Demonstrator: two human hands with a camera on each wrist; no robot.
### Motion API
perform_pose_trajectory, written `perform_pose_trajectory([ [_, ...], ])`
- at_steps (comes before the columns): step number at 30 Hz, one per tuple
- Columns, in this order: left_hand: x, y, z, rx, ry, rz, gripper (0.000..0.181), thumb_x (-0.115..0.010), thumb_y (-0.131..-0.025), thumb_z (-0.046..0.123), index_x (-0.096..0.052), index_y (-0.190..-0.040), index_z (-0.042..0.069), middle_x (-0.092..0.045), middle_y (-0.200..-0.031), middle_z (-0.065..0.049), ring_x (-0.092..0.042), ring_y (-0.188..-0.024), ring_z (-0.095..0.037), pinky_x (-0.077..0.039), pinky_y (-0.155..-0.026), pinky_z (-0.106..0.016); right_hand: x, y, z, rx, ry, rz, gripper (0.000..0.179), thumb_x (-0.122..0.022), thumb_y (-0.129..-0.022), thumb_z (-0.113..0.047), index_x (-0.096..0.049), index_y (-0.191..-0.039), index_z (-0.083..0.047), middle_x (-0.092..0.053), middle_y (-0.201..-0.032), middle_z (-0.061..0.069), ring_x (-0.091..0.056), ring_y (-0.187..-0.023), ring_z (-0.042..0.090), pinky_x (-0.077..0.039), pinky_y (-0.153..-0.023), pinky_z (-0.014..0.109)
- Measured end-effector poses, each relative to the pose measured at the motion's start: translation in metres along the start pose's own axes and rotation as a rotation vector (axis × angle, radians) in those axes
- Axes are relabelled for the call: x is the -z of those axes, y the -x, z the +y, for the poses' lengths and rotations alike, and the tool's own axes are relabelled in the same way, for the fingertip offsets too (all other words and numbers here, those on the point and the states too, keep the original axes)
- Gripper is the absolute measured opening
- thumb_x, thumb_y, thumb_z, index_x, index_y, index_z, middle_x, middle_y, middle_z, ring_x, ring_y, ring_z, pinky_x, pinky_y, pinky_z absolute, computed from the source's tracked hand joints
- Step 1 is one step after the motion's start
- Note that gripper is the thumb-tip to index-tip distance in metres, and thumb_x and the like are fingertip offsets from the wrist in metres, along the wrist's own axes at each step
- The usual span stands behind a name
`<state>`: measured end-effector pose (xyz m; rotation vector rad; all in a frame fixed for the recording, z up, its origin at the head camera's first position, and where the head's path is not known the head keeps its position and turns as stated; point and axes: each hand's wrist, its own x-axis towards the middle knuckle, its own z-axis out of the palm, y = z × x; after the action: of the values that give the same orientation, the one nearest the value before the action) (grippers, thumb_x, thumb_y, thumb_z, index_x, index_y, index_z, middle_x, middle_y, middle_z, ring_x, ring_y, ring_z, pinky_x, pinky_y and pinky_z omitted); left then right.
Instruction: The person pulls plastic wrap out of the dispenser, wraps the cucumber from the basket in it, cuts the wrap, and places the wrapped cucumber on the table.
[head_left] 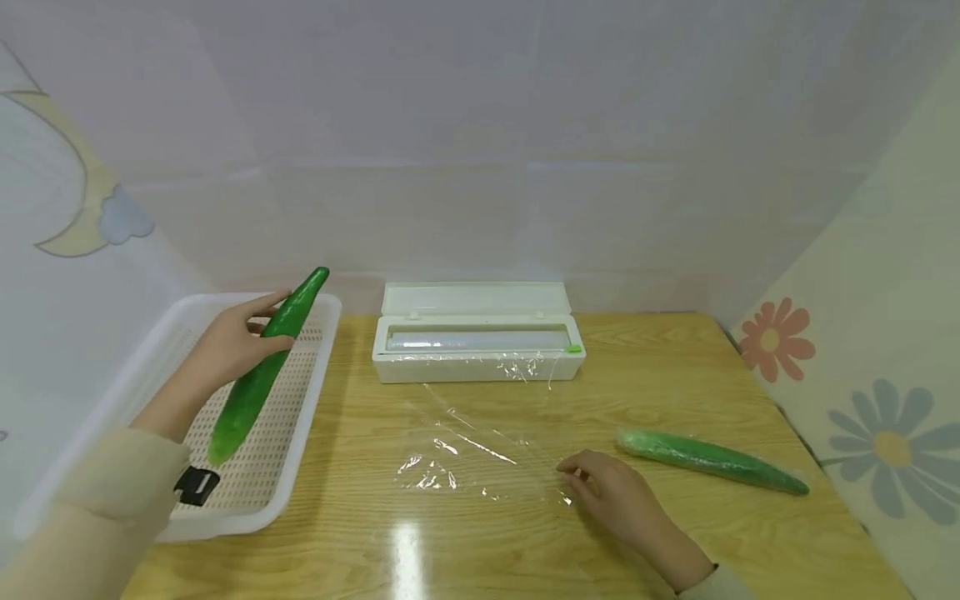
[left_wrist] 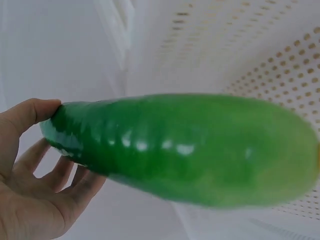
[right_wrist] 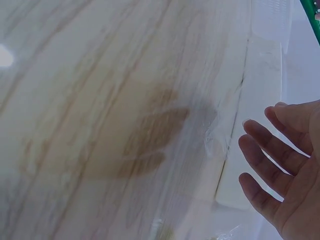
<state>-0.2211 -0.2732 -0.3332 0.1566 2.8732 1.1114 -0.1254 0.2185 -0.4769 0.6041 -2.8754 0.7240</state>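
L hand grips a bare green cucumber, thumb on one side & fingers round the other, holding it at a slant over the white perf. plastic basket on the L side of the wood-grain table; dark narrow end points up twd the back wall, paler thick end twd the person. L wrist view shows the grasp nr the dark end, w/ basket holes behind. R hand is released, fingers loosely bent & apart in R wrist view, nothing in its grasp; it's by the R edge of a clear cling-film sheet, can't tell if touching. Sheet lies wrinkled & shiny on the table, running fwd from a white film dispenser at the back ctr. Dispenser's lid is up, film roll visible inside, sm. green slider at its R end. 2nd cucumber, wrapped in film, lies on the table to the R of the R hand. Blk clip-like piece sits by the cream L sleeve. R wall has a red flower & a gray-blue one.
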Motion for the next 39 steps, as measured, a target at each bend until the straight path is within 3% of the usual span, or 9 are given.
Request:
perform_pose_trajectory([
  [4,-0.002,0.008,0.021,-0.039,-0.008,-0.017,0.073,-0.067,-0.096,0.022,-0.029,-0.156,0.010,-0.039,-0.147,-0.029,-0.041,-0.128,-0.051,-0.054,-0.081,-0.054,0.001,0.000,-0.003,0.008,-0.006,0.016,0.012,-0.075,-0.088,-0.011,-0.073,-0.099,-0.017,-0.070,-0.090,-0.012,-0.060,-0.078,0.001,-0.051,-0.060,0.020],
  [10,-0.016,0.017,0.052,-0.110,-0.005,-0.040,0.065,-0.071,-0.093,0.021,-0.042,-0.151,0.010,-0.050,-0.142,-0.022,-0.050,-0.124,-0.043,-0.058,-0.071,-0.042,0.003,0.000,-0.004,0.006,-0.020,0.025,0.011,-0.075,-0.089,-0.012,-0.073,-0.099,-0.015,-0.069,-0.090,-0.010,-0.061,-0.080,0.003,-0.051,-0.061,0.020],
  [17,-0.035,0.024,0.079,-0.207,-0.020,-0.058,0.058,-0.072,-0.091,0.015,-0.051,-0.145,0.014,-0.062,-0.122,-0.019,-0.063,-0.096,-0.033,-0.055,-0.061,-0.034,0.004,-0.001,-0.004,-0.007,-0.009,0.050,0.011,-0.076,-0.088,-0.012,-0.073,-0.098,-0.016,-0.069,-0.090,-0.011,-0.060,-0.078,0.002,-0.049,-0.059,0.021],
  [25,-0.066,0.033,0.099,-0.273,0.030,-0.123,0.058,-0.074,-0.087,0.007,-0.057,-0.140,0.023,-0.064,-0.115,-0.008,-0.062,-0.078,-0.020,-0.052,-0.065,-0.032,0.007,0.000,-0.004,-0.034,-0.003,0.066,0.012,-0.077,-0.087,-0.011,-0.074,-0.098,-0.016,-0.069,-0.090,-0.012,-0.060,-0.078,0.003,-0.048,-0.058,0.020],
  [33,-0.105,0.036,0.112,-0.472,-0.080,-0.100,0.056,-0.080,-0.079,0.003,-0.064,-0.131,0.018,-0.066,-0.116,-0.001,-0.060,-0.096,-0.019,-0.053,-0.080,-0.037,0.010,0.005,0.001,-0.119,-0.009,0.036,0.014,-0.075,-0.090,-0.013,-0.073,-0.101,-0.020,-0.070,-0.094,-0.013,-0.060,-0.081,0.004,-0.048,-0.060,0.021],
  [39,-0.132,0.037,0.116,-0.564,-0.122,-0.176,0.056,-0.080,-0.080,0.004,-0.065,-0.132,0.018,-0.061,-0.122,-0.003,-0.059,-0.104,-0.021,-0.053,-0.084,-0.036,0.014,0.010,0.002,-0.154,-0.002,0.020,0.014,-0.074,-0.090,-0.012,-0.073,-0.103,-0.019,-0.069,-0.095,-0.013,-0.060,-0.082,0.006,-0.049,-0.061,0.021],
])
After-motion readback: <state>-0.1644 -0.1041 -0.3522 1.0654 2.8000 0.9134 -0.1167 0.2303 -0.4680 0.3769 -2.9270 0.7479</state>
